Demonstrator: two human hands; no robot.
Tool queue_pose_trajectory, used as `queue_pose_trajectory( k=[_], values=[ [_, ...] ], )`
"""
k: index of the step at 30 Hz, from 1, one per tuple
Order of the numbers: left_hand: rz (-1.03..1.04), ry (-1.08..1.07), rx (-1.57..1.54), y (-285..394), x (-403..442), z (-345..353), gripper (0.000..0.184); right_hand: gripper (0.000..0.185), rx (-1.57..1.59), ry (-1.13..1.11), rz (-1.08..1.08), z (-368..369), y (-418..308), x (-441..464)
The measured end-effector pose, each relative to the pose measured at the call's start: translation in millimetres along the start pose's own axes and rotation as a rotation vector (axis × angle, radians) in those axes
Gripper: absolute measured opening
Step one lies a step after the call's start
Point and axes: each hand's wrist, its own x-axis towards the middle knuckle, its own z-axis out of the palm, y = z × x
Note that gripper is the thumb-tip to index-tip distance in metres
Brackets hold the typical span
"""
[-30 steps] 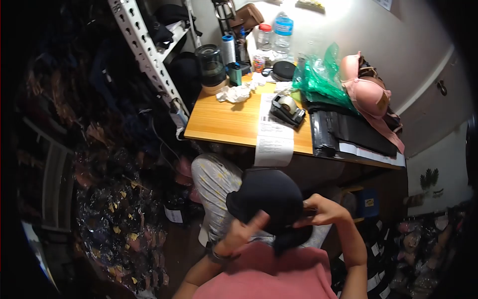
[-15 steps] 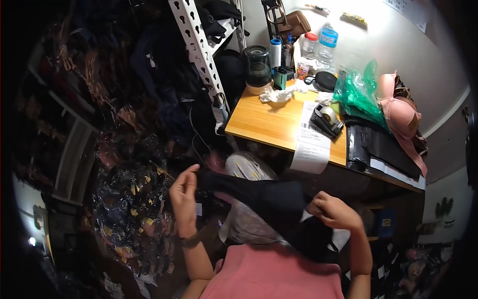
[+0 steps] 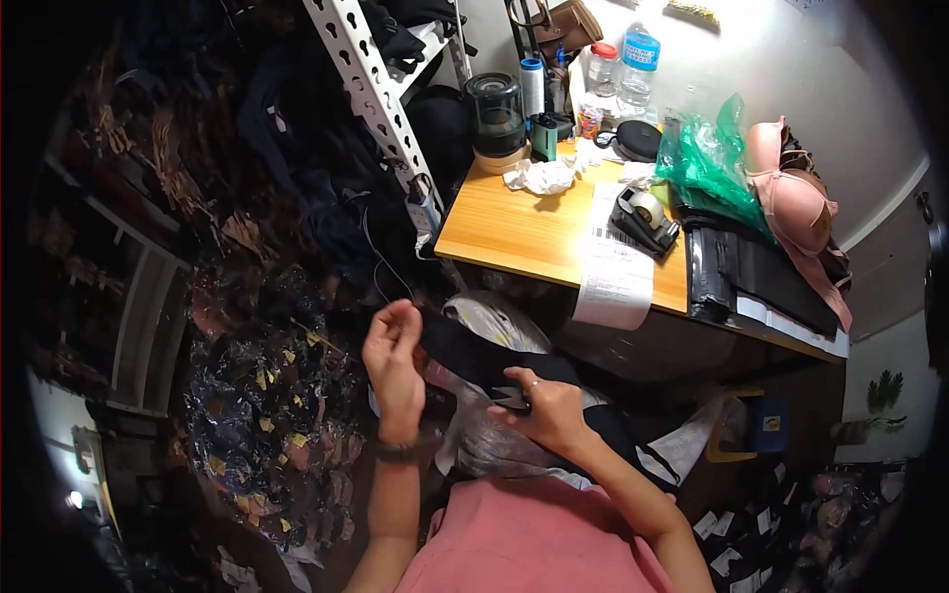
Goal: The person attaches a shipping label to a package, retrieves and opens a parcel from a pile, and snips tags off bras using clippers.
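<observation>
A black bra point(image 3: 474, 358) is stretched above my lap, between my two hands. My left hand point(image 3: 395, 361) pinches its far left end with thumb and fingers. Nearer the middle, my right hand point(image 3: 544, 407) is closed at the lower edge of the bra, thumb and index finger around the dark fabric. A small greyish shape shows between those fingers, too unclear to name. The rest of the bra hangs to the right, past my right wrist, and is partly hidden behind it. Beneath it lies pale patterned cloth point(image 3: 484, 445) over my legs.
Ahead stands a wooden desk point(image 3: 514, 232) with a tape dispenser point(image 3: 645, 219), a printed paper sheet point(image 3: 615, 287), a green plastic bag point(image 3: 707, 158) and a pink bra point(image 3: 796, 208). Plastic-wrapped garments point(image 3: 267, 415) are piled at left beside a white shelf post point(image 3: 366, 89).
My right hand has moved left along the black bra, closer to my left hand. My left hand has shifted slightly right and up. The view has moved a little.
</observation>
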Motion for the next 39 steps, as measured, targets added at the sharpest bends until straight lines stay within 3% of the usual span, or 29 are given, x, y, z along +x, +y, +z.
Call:
queue_pose_trajectory(
  k=[2,5,7,8,10,12,15,19,21,22,27,29,33,35,39],
  values=[
    [-0.057,0.054,0.032,-20.5,28.7,-27.3,0.019,0.046,-0.317,0.066,-0.137,24.8,40.2,-6.6],
    [-0.145,0.047,0.335,-93.3,54.0,-81.1,0.031,0.04,-0.353,0.016,-0.041,13.1,48.2,-11.0],
    [0.052,0.158,0.519,-115.7,33.1,-82.4,0.041,0.039,-0.337,0.031,-0.058,10.3,52.2,-9.7],
    [-0.024,0.153,0.505,-114.2,19.8,-83.4,0.044,0.038,-0.339,0.01,-0.038,9.0,53.5,-9.6],
    [0.038,0.118,0.51,-118.5,-4.2,-83.8,0.033,0.037,-0.339,-0.018,-0.02,9.1,50.8,-7.0],
    [-0.042,0.006,0.58,-102.5,-38.7,-70.9,0.026,0.038,-0.33,-0.058,-0.017,9.6,48.4,-4.8],
    [0.337,-0.183,0.859,-85.1,-63.1,-44.0,0.033,0.04,-0.254,-0.104,0.041,0.1,36.7,0.8],
    [0.501,-0.14,0.914,-79.0,-46.0,-29.9,0.031,0.046,-0.109,-0.111,0.06,-6.6,21.4,8.5],
    [0.664,-0.291,1.074,-82.4,-29.6,-41.1,0.025,0.049,-0.085,-0.086,-0.033,1.0,18.4,13.7],
    [0.623,-0.298,1.046,-80.2,-28.1,-42.2,0.016,0.053,-0.062,-0.066,-0.126,5.6,17.7,14.7],
    [0.645,-0.452,1.085,-60.8,-9.1,-61.1,0.014,0.066,-0.332,-0.191,-0.223,33.8,31.6,9.7],
    [0.597,-0.538,1.138,-46.5,-4.1,-63.3,0.011,0.063,-0.413,-0.258,-0.232,36.7,33.0,8.2],
    [0.58,-0.517,1.179,-32.7,1.4,-58.1,0.008,0.055,-0.309,-0.348,-0.186,24.0,16.4,16.5],
    [0.565,-0.519,1.168,-30.6,2.8,-55.3,0.008,0.049,-0.157,-0.252,-0.103,22.4,7.9,19.9],
    [0.518,-0.44,1.153,-25.5,3.8,-56.7,0.005,0.045,-0.197,-0.166,-0.156,25.1,12.6,23.9]
  ],
)
